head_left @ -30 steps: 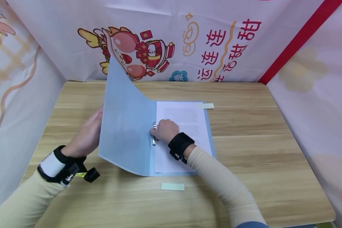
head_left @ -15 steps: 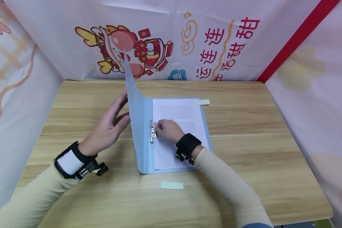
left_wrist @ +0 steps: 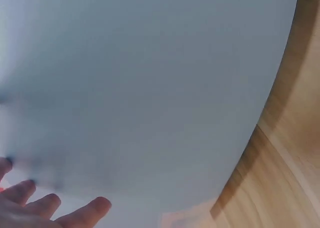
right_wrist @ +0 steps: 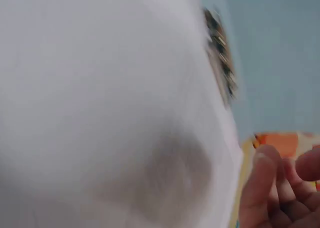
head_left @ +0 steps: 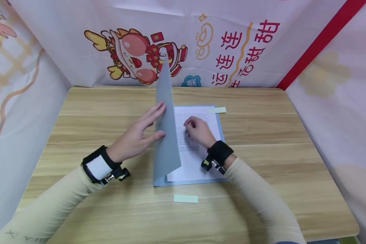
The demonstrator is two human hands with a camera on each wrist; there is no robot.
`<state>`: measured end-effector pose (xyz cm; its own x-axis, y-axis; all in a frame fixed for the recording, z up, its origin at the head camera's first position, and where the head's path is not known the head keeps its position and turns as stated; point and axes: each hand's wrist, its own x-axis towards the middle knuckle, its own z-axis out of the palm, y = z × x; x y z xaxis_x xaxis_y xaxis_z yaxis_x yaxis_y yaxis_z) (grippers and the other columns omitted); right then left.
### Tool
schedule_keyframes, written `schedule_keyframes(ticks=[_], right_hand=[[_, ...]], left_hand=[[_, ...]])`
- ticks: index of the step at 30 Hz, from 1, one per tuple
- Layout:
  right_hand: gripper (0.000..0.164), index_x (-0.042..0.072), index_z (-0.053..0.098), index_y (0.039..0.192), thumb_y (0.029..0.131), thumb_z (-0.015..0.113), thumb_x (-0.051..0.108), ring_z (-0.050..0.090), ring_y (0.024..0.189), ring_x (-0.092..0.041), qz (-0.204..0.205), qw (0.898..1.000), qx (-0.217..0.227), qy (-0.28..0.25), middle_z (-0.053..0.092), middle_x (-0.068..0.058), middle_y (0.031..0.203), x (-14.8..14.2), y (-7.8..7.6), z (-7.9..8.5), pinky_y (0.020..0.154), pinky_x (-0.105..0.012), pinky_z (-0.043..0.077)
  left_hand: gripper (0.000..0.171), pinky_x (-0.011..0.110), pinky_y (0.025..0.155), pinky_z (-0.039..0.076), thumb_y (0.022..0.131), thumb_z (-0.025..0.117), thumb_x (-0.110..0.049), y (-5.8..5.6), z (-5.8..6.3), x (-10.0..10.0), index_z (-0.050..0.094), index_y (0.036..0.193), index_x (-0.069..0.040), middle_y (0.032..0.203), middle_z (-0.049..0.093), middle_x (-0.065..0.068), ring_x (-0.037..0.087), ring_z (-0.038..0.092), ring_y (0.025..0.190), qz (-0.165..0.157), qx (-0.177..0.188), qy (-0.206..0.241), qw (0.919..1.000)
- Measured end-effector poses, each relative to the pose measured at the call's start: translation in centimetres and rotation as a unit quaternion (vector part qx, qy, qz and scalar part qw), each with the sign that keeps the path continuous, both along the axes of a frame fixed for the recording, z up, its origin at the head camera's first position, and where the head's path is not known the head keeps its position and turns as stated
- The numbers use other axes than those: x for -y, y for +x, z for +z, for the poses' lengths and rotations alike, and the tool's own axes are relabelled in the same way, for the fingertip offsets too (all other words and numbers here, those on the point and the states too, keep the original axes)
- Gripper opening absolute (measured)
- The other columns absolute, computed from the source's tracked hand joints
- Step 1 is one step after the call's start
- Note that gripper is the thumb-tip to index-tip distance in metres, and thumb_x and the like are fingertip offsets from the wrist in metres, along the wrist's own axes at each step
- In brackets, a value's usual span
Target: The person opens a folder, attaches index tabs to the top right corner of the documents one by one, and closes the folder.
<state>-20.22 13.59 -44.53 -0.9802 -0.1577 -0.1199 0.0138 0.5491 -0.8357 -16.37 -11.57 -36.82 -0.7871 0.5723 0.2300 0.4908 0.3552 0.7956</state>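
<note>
A light blue folder [head_left: 169, 142] lies on the table with its cover standing nearly upright, leaning to the right. My left hand [head_left: 137, 137] touches the cover's outer side with spread, straight fingers. Printed paper sheets [head_left: 189, 167] rest inside the folder. Above the sheets hovers my right hand [head_left: 201, 132], fingers loosely curled around nothing. In the right wrist view, its thumb and fingers [right_wrist: 262, 173] are apart from the paper. The folder's metal clip [right_wrist: 220, 52] shows there by the paper's edge, blurred; in the head view the cover hides it.
A pale strip [head_left: 217, 110] sticks out past the folder's top right corner. Another pale green strip [head_left: 185, 199] lies on the wooden table [head_left: 277, 169] in front of the folder. A printed cloth [head_left: 247, 20] hangs behind the table.
My left hand has swung the cover rightward from leaning left to past upright. My right hand has left the metal clip and moved right and up over the paper.
</note>
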Motion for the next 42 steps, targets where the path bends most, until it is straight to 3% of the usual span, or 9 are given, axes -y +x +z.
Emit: schedule_keyframes(ticks=[6,11,18,21,24,28,31,35,42], right_hand=[[0.027,-0.007,0.062,0.112,0.105,0.043,0.011,0.060,0.064,-0.018,-0.080,0.992,0.022,-0.092,0.062,-0.015,0.086,-5.1,-0.5,1.9,0.058,-0.028,0.053],[0.033,-0.003,0.061,0.113,0.109,0.039,0.022,0.060,0.070,-0.019,-0.103,0.989,0.042,-0.094,0.061,-0.013,0.089,-8.7,-0.6,2.5,0.062,-0.031,0.053],[0.050,-0.006,0.056,0.107,0.112,0.030,0.037,0.058,0.069,-0.015,-0.089,0.977,0.134,-0.140,0.059,-0.004,0.082,-11.7,-0.9,0.9,0.066,-0.031,0.051],[0.057,-0.002,0.060,0.109,0.111,0.030,0.046,0.060,0.073,-0.014,-0.089,0.971,0.177,-0.135,0.062,-0.002,0.084,-12.5,-1.0,-0.2,0.069,-0.028,0.052],[0.066,-0.003,0.059,0.123,0.109,0.027,0.054,0.063,0.078,-0.017,-0.075,0.966,0.203,-0.139,0.063,-0.005,0.090,-13.2,-1.0,-1.1,0.072,-0.030,0.053],[0.078,-0.006,0.048,0.143,0.108,0.020,0.058,0.064,0.084,-0.019,-0.048,0.963,0.212,-0.161,0.062,-0.008,0.097,-14.0,-1.0,-1.8,0.076,-0.032,0.054],[0.084,-0.011,0.042,0.147,0.107,0.015,0.058,0.066,0.087,-0.016,-0.033,0.961,0.217,-0.170,0.066,-0.008,0.102,-14.3,-1.0,-1.9,0.081,-0.031,0.055],[0.088,-0.015,0.040,0.145,0.107,0.013,0.059,0.066,0.091,-0.013,-0.037,0.959,0.235,-0.153,0.067,-0.010,0.108,-14.4,-1.1,-1.7,0.085,-0.030,0.054],[0.077,-0.013,0.045,0.139,0.109,0.021,0.055,0.062,0.094,-0.021,-0.053,0.963,0.247,-0.099,0.059,-0.015,0.110,-14.3,-1.1,-1.1,0.088,-0.036,0.055]], left_hand=[[0.078,0.054,0.114,0.034,0.096,0.071,-0.022,-0.5,-0.6,-1.4,0.029,0.162,-0.014,0.170,0.013,0.007,0.035,0.019,0.154,-0.015,-0.026,-0.054,0.9981],[0.080,0.054,0.109,0.040,0.093,0.075,-0.023,-0.6,-1.5,-1.3,0.033,0.160,-0.016,0.167,0.019,0.013,0.041,0.026,0.151,-0.025,-0.013,-0.094,0.9951],[0.065,0.042,0.108,0.046,0.090,0.079,-0.022,-1.4,-3.2,-1.0,0.053,0.148,-0.006,0.157,0.041,0.013,0.033,0.042,0.144,-0.086,-0.035,-0.123,0.9881],[0.069,0.043,0.110,0.043,0.088,0.081,-0.026,-1.4,-4.2,-1.3,0.052,0.148,-0.008,0.162,0.036,0.012,0.033,0.036,0.147,-0.103,-0.036,-0.159,0.9813],[0.077,0.046,0.117,0.034,0.087,0.081,-0.033,-1.3,-5.1,-1.7,0.048,0.152,-0.011,0.166,0.030,0.009,0.032,0.028,0.151,-0.113,-0.035,-0.187,0.9752],[0.082,0.049,0.121,0.026,0.086,0.081,-0.040,-1.3,-5.8,-2.4,0.044,0.155,-0.015,0.167,0.026,0.005,0.030,0.021,0.154,-0.120,-0.043,-0.214,0.9685],[0.082,0.052,0.122,0.021,0.087,0.080,-0.042,-1.2,-5.9,-2.9,0.044,0.155,-0.016,0.167,0.027,0.005,0.031,0.019,0.154,-0.126,-0.047,-0.224,0.9652],[0.081,0.055,0.123,0.017,0.090,0.076,-0.046,-1.2,-6.2,-3.5,0.042,0.157,-0.017,0.167,0.026,0.005,0.031,0.017,0.155,-0.138,-0.050,-0.252,0.9566],[0.081,0.063,0.120,0.012,0.094,0.068,-0.055,-1.2,-7.1,-4.8,0.037,0.159,-0.018,0.168,0.022,0.005,0.030,0.012,0.156,-0.147,-0.063,-0.327,0.9314]])
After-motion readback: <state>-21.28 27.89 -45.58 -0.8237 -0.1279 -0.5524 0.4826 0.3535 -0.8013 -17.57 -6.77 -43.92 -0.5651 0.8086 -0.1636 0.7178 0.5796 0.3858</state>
